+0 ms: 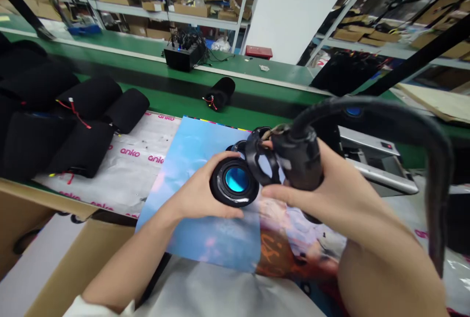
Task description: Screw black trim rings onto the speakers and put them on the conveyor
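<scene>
The left hand (205, 184) grips one round black speaker (237, 180) with a blue centre, above a poster (198, 229); the right hand (332, 184) is wrapped around one black handle (299, 160) with a thick hose. At least two black rings (257, 158) sit between the hands. Beyond the grip lies one black tube (222, 92); left of it is a pile of tubes (90, 96), at least five, overlapping. The poster's near edge lies below the grip; open room runs left over its blue part.
</scene>
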Action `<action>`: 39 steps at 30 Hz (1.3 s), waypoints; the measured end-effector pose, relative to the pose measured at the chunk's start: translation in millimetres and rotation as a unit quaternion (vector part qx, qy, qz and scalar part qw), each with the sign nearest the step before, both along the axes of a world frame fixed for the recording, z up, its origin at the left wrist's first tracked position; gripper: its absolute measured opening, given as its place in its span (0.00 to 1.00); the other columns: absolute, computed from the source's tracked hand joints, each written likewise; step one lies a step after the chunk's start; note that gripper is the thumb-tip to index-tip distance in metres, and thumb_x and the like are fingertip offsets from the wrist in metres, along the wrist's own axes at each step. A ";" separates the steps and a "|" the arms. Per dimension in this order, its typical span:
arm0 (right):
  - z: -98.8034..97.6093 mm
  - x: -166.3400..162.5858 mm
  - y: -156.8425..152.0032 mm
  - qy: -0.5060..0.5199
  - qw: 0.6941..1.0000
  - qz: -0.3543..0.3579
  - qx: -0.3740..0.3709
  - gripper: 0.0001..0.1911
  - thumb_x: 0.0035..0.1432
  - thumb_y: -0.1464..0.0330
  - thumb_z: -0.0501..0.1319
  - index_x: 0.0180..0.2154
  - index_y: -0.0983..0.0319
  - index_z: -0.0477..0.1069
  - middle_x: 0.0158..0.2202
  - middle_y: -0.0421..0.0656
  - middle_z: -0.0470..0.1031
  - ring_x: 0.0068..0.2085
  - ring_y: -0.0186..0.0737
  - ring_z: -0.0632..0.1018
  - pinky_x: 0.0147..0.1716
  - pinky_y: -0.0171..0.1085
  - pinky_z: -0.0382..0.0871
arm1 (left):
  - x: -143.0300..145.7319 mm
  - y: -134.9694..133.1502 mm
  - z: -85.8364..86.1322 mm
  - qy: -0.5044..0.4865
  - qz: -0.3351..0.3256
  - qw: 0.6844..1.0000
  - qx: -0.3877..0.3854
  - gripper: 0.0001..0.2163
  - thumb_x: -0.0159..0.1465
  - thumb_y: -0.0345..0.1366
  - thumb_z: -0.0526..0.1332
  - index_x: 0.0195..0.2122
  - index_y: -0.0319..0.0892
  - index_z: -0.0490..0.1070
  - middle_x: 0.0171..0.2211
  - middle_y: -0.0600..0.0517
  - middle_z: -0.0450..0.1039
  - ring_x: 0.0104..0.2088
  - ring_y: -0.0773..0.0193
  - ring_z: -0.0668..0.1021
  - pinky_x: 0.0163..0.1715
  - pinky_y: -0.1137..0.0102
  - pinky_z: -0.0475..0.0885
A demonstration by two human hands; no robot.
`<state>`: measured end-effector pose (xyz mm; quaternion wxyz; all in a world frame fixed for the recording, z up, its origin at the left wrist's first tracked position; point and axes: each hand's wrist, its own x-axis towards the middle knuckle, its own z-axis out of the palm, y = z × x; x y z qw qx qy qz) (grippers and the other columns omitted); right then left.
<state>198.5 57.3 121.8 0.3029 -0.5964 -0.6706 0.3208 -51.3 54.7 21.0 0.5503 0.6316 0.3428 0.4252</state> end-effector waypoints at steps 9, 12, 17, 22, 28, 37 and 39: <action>-12.7 -6.7 -20.2 -0.102 0.990 0.096 0.027 0.35 0.55 0.53 0.77 0.63 0.48 0.75 0.53 0.41 0.83 0.47 0.45 0.86 0.41 0.37 0.84 | 20.1 -1.0 -18.0 -0.018 0.038 0.997 0.061 0.47 0.46 0.37 0.84 0.68 0.51 0.68 0.64 0.44 0.77 0.62 0.38 0.82 0.66 0.45 0.76; -19.1 -13.0 -24.7 -0.128 0.981 0.103 0.099 0.31 0.59 0.56 0.75 0.62 0.51 0.75 0.56 0.43 0.82 0.49 0.45 0.86 0.44 0.37 0.85 | 21.2 1.9 -22.1 -0.026 0.028 0.997 0.071 0.48 0.47 0.37 0.84 0.69 0.50 0.68 0.66 0.43 0.76 0.65 0.36 0.80 0.69 0.43 0.74; -18.3 -24.2 -24.0 -0.124 0.982 0.102 0.099 0.32 0.55 0.62 0.75 0.62 0.53 0.77 0.62 0.48 0.77 0.54 0.54 0.85 0.41 0.42 0.85 | 21.7 -1.9 -19.2 -0.070 0.028 0.997 0.035 0.49 0.49 0.49 0.87 0.68 0.50 0.66 0.68 0.43 0.73 0.69 0.36 0.77 0.71 0.42 0.73; -18.6 -4.8 -18.6 0.016 0.995 0.067 -0.072 0.44 0.48 0.52 0.80 0.65 0.52 0.75 0.60 0.47 0.79 0.57 0.57 0.83 0.53 0.52 0.86 | 21.4 -7.8 -10.9 -0.041 0.037 0.998 0.005 0.51 0.46 0.45 0.89 0.68 0.51 0.65 0.67 0.43 0.73 0.68 0.36 0.78 0.69 0.44 0.75; -35.6 0.1 -23.0 0.091 0.992 0.049 -0.077 0.41 0.51 0.52 0.81 0.63 0.56 0.75 0.63 0.50 0.78 0.62 0.58 0.81 0.58 0.52 0.85 | 18.0 -6.4 -4.0 -0.037 0.015 0.999 -0.024 0.56 0.45 0.43 0.89 0.71 0.52 0.61 0.73 0.40 0.68 0.73 0.35 0.74 0.74 0.44 0.69; -24.6 -12.5 -19.6 0.046 0.994 0.090 -0.036 0.35 0.54 0.54 0.78 0.62 0.53 0.78 0.59 0.45 0.80 0.60 0.55 0.82 0.65 0.56 0.81 | 21.0 -10.7 2.3 -0.073 0.009 0.996 -0.040 0.50 0.47 0.39 0.88 0.67 0.51 0.63 0.66 0.43 0.76 0.67 0.40 0.80 0.70 0.48 0.75; -21.4 -10.9 -16.5 0.032 0.995 0.094 -0.022 0.35 0.54 0.54 0.78 0.62 0.55 0.78 0.57 0.46 0.81 0.59 0.55 0.83 0.64 0.55 0.82 | 20.7 -10.8 3.1 -0.076 0.007 0.996 -0.037 0.49 0.48 0.37 0.88 0.67 0.50 0.63 0.67 0.43 0.76 0.67 0.40 0.81 0.70 0.48 0.75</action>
